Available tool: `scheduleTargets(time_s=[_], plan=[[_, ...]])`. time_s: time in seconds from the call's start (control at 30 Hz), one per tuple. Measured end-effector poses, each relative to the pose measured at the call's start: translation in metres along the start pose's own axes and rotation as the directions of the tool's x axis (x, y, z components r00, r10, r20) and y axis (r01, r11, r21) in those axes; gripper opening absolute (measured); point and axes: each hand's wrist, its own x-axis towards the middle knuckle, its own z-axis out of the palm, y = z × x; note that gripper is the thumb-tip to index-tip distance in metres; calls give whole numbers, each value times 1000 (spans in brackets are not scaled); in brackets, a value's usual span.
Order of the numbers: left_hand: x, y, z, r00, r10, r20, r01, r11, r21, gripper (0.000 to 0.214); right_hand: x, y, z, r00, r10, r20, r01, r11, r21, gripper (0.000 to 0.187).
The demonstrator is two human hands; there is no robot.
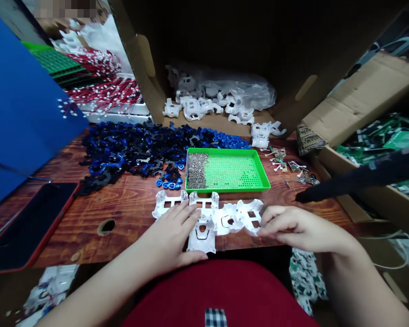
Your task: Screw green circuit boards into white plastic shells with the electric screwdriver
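Observation:
Several white plastic shells lie in a cluster along the front of the wooden table. My left hand [172, 236] rests flat across the left part of the cluster, fingers stretched out. Under and beside its fingertips are a left shell [159, 209], a middle shell [211, 202] and a lower shell [204, 243] with a round hole. My right hand [293, 227] has its fingers curled in a pinch on the right edge of a white plastic shell [250, 213]. Another shell [226, 222] adjoins that one on its left.
A green tray [266, 185] of small metal screws [197, 172] sits behind the shells. Black and blue parts [129, 145] are heaped at left, near a phone [27, 222]. More shells stand in a cardboard box [225, 41]. A dark rod [354, 179] slants in from the right.

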Motion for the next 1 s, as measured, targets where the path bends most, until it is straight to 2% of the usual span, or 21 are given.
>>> scheduleTargets(time_s=[0.1,0.23,0.4,0.5,0.63,0.7,0.77,0.83,1.0], plan=[[0,0,-3,1000,15,-10,-15,1000,-1,83,2,11,0,998,42,37,-38,992,-120,40],[-2,-1,-3,1000,22,-21,-22,1000,5,79,6,26,1,991,104,-84,-122,960,-251,36],[-4,-4,1,998,31,-60,-31,1000,1,78,17,35,15,975,88,-203,-149,940,-307,36],[-4,-6,3,997,41,-67,-40,999,10,79,24,29,27,928,96,-360,-226,914,-337,31],[-3,-5,4,998,43,-44,-42,998,41,80,27,12,43,823,134,-551,-355,879,-317,27],[-3,-4,4,998,43,-43,-41,998,51,81,27,4,51,826,175,-536,-376,880,-291,31],[-2,-3,5,998,44,-53,-42,998,46,82,29,-1,59,864,212,-457,-365,889,-278,41],[-1,-3,6,997,45,-68,-43,998,35,83,33,-2,66,884,234,-406,-361,892,-273,43],[-3,-5,10,995,44,-90,-41,999,33,84,45,-1,75,845,256,-469,-408,877,-255,39]])
